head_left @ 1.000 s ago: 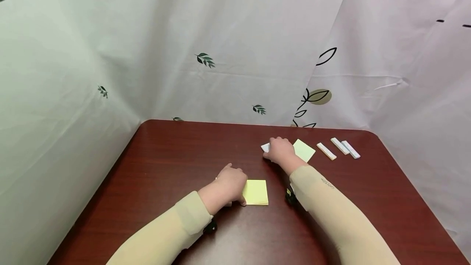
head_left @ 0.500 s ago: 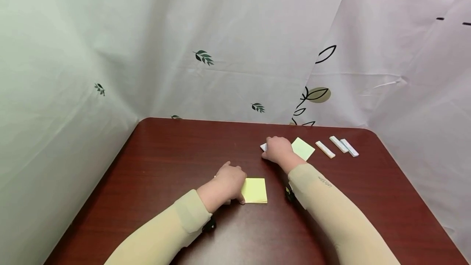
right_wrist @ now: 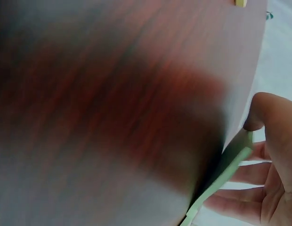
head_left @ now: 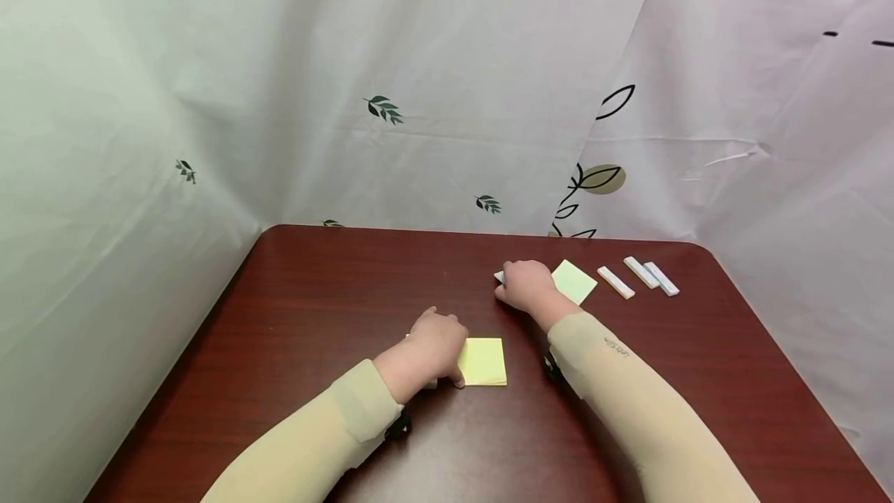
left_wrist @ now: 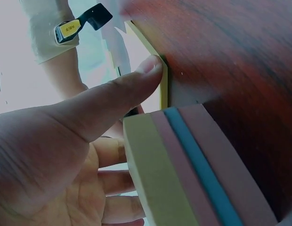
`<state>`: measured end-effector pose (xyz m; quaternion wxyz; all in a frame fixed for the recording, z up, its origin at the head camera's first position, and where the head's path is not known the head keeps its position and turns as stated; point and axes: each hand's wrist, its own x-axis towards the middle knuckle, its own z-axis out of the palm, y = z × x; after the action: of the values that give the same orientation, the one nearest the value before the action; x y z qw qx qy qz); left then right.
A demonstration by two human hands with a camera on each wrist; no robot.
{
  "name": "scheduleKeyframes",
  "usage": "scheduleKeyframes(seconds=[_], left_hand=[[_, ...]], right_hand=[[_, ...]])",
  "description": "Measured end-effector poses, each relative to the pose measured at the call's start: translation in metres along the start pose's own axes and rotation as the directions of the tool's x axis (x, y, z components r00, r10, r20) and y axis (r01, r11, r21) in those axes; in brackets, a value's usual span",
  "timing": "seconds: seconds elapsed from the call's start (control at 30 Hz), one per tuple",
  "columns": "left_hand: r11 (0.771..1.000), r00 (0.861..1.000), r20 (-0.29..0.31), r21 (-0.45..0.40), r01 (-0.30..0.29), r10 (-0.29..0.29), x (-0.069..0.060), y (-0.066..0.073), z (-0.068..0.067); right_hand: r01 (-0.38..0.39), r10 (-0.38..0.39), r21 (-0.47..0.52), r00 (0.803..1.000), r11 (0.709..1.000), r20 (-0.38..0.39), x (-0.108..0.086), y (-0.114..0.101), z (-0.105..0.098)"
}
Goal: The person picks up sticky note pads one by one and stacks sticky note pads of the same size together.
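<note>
The left hand (head_left: 434, 348) lies over the left side of a yellow note pad (head_left: 486, 362). In the left wrist view its thumb presses the edge of the yellow pad (left_wrist: 164, 92), fingers partly hidden behind a block with yellow, pink and blue layers (left_wrist: 193, 165). Farther back, the right hand (head_left: 528, 286) covers part of a white piece (head_left: 499, 276), with a pale green pad (head_left: 574, 282) just right of it. Seen from the right wrist, thumb and fingers hold a green-edged pad (right_wrist: 226, 172) at one end, tilted against the table.
Three narrow pale strips lie at the back right of the dark red table (head_left: 314, 293): one alone (head_left: 616, 282), and two touching, the left one (head_left: 640, 272) and the right one (head_left: 661, 279). A patterned cloth (head_left: 447, 99) hangs behind the table.
The right hand covers slightly more of the white piece than before. The left hand keeps its place at the yellow pad, and the head view has shifted a little.
</note>
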<state>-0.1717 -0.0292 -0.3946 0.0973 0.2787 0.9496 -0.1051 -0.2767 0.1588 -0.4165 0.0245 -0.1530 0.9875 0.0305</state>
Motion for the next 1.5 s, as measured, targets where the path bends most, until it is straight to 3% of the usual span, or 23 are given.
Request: scheduleKeyframes(seconds=[0.23, 0.67, 1.03, 1.23, 1.5], left_hand=[[1.0, 1.0, -0.011, 0.016, 0.001, -0.001, -0.002, 0.0, -0.002], [1.0, 1.0, -0.016, 0.021, 0.009, -0.009, -0.003, 0.0, 0.0], [0.999, 1.0, -0.006, 0.038, 0.011, -0.011, -0.002, 0.001, 0.001], [1.0, 1.0, -0.007, 0.025, 0.007, -0.007, -0.004, 0.001, 0.001], [1.0, 1.0, -0.001, 0.029, 0.006, -0.006, -0.004, 0.001, 0.0]], right_hand=[[-0.005, 0.004, -0.013, 0.999, 1.0, -0.034, -0.002, 0.003, -0.001], [0.057, -0.057, -0.009, 0.996, 0.998, -0.075, -0.009, 0.015, 0.002], [0.014, -0.008, 0.114, 0.999, 0.993, -0.053, -0.019, 0.02, -0.01], [0.108, -0.097, 0.1, 0.99, 0.989, -0.104, -0.035, 0.02, -0.002], [0.266, -0.249, 0.044, 0.941, 0.963, -0.231, -0.073, 0.023, 0.006]])
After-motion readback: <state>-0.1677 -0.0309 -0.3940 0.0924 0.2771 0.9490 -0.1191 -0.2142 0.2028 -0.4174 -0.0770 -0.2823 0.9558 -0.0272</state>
